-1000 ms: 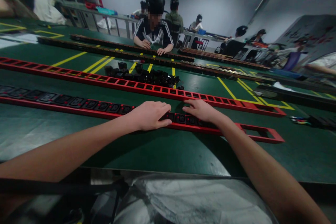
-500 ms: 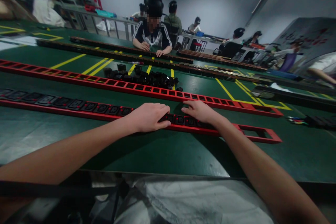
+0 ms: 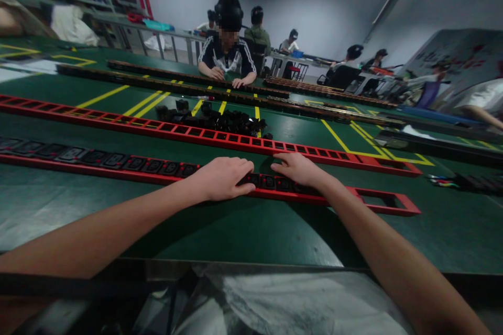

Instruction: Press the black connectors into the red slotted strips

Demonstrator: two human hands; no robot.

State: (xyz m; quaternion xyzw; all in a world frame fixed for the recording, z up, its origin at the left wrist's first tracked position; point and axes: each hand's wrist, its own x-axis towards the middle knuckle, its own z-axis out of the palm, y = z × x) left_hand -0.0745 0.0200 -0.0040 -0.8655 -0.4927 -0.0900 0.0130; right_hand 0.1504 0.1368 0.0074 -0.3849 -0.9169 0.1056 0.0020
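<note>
Under hands [image 3: 223, 179]: red frame [image 3: 283, 196], long axis left to right.

There are two foreground hands [image 3: 226, 178] [image 3: 301, 169], two red frames [image 3: 291, 197] [image 3: 365, 162] and one black parts heap [image 3: 223, 119].

A green table [image 3: 251, 235] carries two red frames [image 3: 214, 141] and heaped black pieces [image 3: 228, 120].
</note>
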